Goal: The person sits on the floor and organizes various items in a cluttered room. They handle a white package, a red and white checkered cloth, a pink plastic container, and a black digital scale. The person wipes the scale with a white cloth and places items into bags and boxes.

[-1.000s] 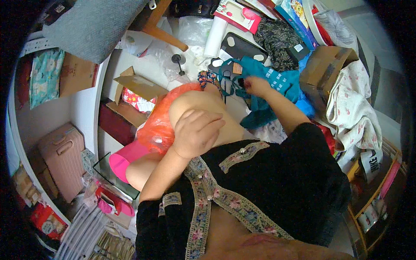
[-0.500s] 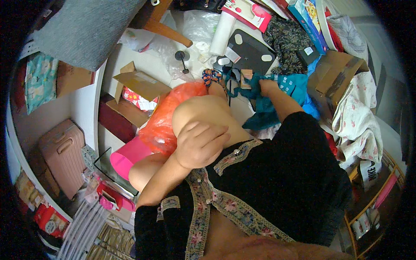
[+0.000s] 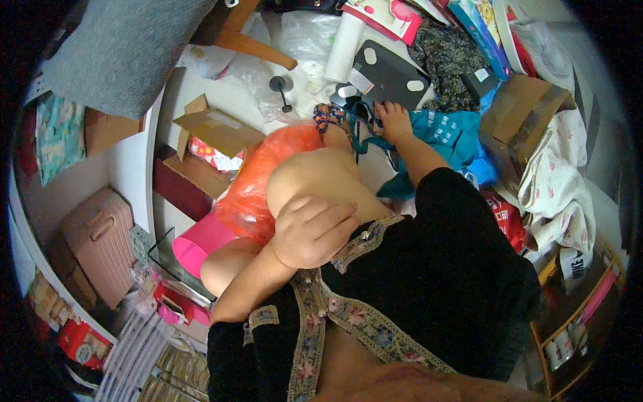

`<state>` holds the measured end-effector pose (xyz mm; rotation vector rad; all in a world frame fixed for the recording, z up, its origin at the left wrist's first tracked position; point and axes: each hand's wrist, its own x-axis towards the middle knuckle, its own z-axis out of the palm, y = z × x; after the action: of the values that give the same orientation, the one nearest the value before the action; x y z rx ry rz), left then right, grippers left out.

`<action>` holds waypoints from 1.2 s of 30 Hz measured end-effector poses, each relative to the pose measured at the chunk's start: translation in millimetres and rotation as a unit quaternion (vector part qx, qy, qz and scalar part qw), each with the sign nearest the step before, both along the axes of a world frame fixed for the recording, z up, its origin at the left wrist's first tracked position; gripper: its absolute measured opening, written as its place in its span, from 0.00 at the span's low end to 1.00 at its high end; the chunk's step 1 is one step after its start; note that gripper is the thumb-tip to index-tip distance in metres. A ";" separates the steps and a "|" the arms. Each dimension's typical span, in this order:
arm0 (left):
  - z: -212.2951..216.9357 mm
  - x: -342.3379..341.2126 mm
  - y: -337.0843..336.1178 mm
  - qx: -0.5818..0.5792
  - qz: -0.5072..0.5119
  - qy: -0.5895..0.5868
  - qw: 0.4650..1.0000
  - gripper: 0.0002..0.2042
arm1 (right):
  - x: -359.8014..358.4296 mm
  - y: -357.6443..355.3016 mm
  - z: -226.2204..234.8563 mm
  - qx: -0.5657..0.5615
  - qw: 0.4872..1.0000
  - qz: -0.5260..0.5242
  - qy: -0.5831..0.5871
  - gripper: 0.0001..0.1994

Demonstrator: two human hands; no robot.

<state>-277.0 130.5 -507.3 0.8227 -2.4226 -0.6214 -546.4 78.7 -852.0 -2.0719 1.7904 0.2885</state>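
My left hand (image 3: pixel 313 231) lies flat across my bent leg (image 3: pixel 321 181), its fingers stretched out and holding nothing. Out in front, my right hand (image 3: pixel 394 122) is low over the left end of a teal fabric bag (image 3: pixel 445 134) with white print. Its fingers are bent downward but apart, and what lies under them is hidden. Teal straps (image 3: pixel 360 137) trail beside that hand, next to my foot in a patterned slipper (image 3: pixel 329 118). A translucent red plastic bag (image 3: pixel 268 181) rests against my leg.
Beyond my right hand lies a black body scale (image 3: pixel 388 77). An opened cardboard box (image 3: pixel 218 127) stands left, a closed carton (image 3: pixel 522 117) right. A pink bin (image 3: pixel 201 244) is beside my leg. A wooden furniture leg (image 3: pixel 258 48) juts in at the top.
My right hand has let go of the teal bag and shifted left and slightly away from me, covering the spot where a small brown card was. My left hand stays on my leg.
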 end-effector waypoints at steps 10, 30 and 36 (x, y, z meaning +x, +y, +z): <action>-2.8 5.6 6.3 -0.001 0.015 0.017 1.000 0.14 | -34.1 -21.8 -9.8 0.008 0.951 -0.294 -0.095 0.48; -4.5 6.0 -1.3 -0.010 -0.006 0.034 0.999 0.14 | -55.7 -69.0 -7.6 -0.186 0.843 -0.501 -0.054 0.52; -4.0 8.1 -11.2 0.002 -0.027 0.048 0.998 0.14 | -53.6 -117.7 -2.7 -0.160 0.898 -0.404 -0.072 0.42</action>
<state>-269.0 119.3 -511.2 0.7148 -2.3627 -0.6708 -600.0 -39.0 -854.7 -1.2787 2.5205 -0.4053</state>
